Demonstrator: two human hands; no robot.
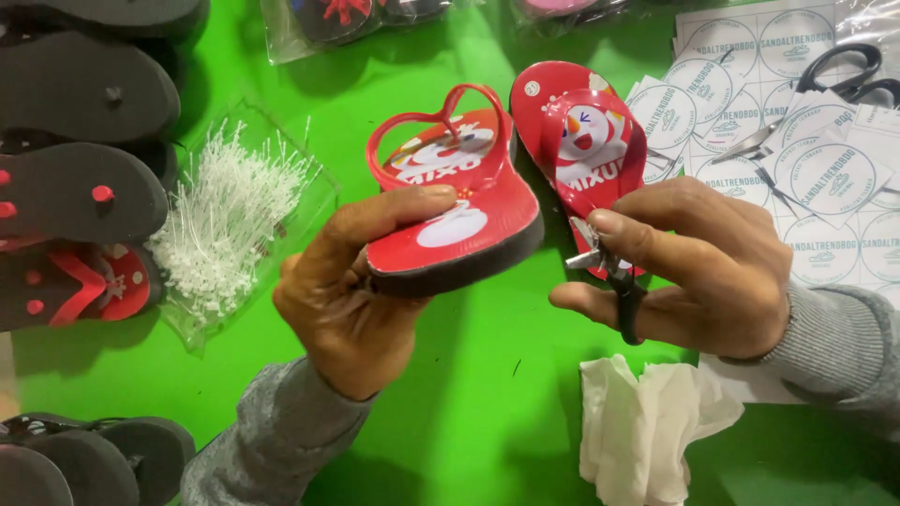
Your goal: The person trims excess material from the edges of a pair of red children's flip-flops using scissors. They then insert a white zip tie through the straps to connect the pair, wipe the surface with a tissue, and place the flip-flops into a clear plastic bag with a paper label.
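While left hand [352, 290] grips a red sandal [455, 211], right hand [698, 267] clasps second sandal [581, 141], small pliers [614, 276]

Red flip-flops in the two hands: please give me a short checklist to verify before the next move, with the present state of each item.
1. Left hand grips the strapped red flip-flop by its heel: ok.
2. Right hand holds the second red flip-flop together with a black-handled tool: ok.
3. Tool tip placed against that sole: cannot tell, fingers hide it.
4. White plastic fasteners near the left hand: ok.
5. Scissors lie apart on the label sheets: ok.
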